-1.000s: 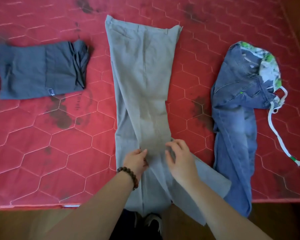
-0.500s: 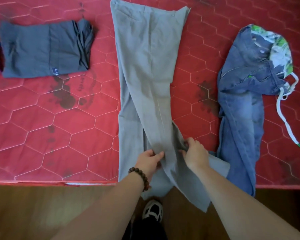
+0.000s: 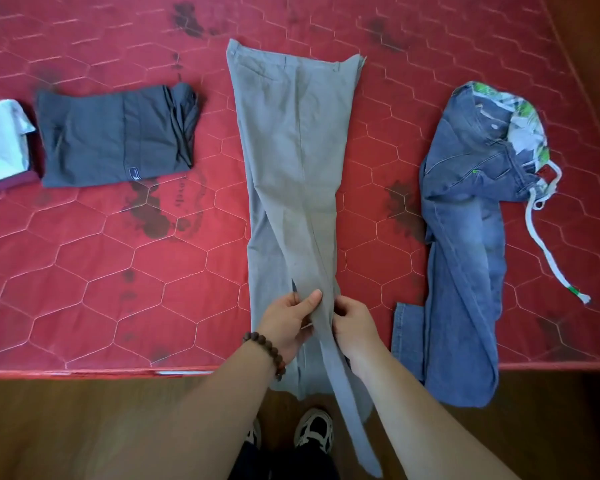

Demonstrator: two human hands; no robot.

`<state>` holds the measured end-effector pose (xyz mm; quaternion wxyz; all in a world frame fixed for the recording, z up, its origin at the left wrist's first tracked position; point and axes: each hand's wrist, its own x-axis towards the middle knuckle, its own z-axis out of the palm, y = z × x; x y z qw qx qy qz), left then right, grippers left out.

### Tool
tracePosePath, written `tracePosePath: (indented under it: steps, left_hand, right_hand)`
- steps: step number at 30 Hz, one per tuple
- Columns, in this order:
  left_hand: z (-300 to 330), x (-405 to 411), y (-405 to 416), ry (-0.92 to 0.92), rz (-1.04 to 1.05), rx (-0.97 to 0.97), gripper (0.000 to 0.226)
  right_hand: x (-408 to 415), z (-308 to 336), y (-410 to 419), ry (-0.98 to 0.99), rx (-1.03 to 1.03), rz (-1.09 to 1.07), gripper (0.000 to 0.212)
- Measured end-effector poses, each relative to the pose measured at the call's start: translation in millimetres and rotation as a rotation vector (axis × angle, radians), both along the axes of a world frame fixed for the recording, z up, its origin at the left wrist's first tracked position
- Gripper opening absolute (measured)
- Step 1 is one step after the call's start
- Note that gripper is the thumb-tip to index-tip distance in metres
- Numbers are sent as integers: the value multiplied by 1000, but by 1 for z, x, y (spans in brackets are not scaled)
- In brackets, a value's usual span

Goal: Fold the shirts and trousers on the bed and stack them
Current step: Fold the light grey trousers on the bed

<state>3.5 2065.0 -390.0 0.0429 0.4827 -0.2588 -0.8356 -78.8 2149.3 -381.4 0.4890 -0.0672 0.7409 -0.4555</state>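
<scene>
Grey trousers (image 3: 293, 150) lie lengthwise down the middle of the red bed (image 3: 94, 271), waistband at the far end, legs hanging over the near edge. My left hand (image 3: 288, 322) and my right hand (image 3: 352, 323) both pinch the upper trouser leg near the bed's edge, pulled into a narrow raised ridge between them. A folded dark grey garment (image 3: 118, 136) lies on the left. Crumpled blue jeans (image 3: 465, 244) with a white drawstring lie on the right.
A folded white and maroon item (image 3: 0, 147) sits at the far left edge. The wooden floor (image 3: 84, 427) runs below the bed's near edge, where my shoes (image 3: 314, 431) stand. Dark stains mark the bedcover.
The upper grey trouser leg, splayed to the right before, has been gathered in over the other leg. My hands have come closer together. The camera view has shifted.
</scene>
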Motion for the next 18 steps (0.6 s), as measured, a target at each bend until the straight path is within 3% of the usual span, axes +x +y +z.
tracePosePath:
  steps: [4, 9, 12, 16, 18]
  left_hand:
    - [10, 0, -12, 49, 19, -3, 24]
    - [18, 2, -31, 14, 69, -85, 22]
    - [18, 7, -41, -3, 192, -52, 27]
    - [23, 10, -40, -100, 141, -110, 23]
    - [28, 10, -39, -79, 120, -48, 24]
  right_hand:
    - [-4, 10, -12, 113, 6, 30, 9]
    - [-13, 22, -16, 307, 13, -52, 21]
    - [-17, 25, -11, 303, 23, -166, 23]
    - [-8, 34, -12, 329, 55, -114, 23]
    - [-1, 37, -15, 357, 62, -99, 22]
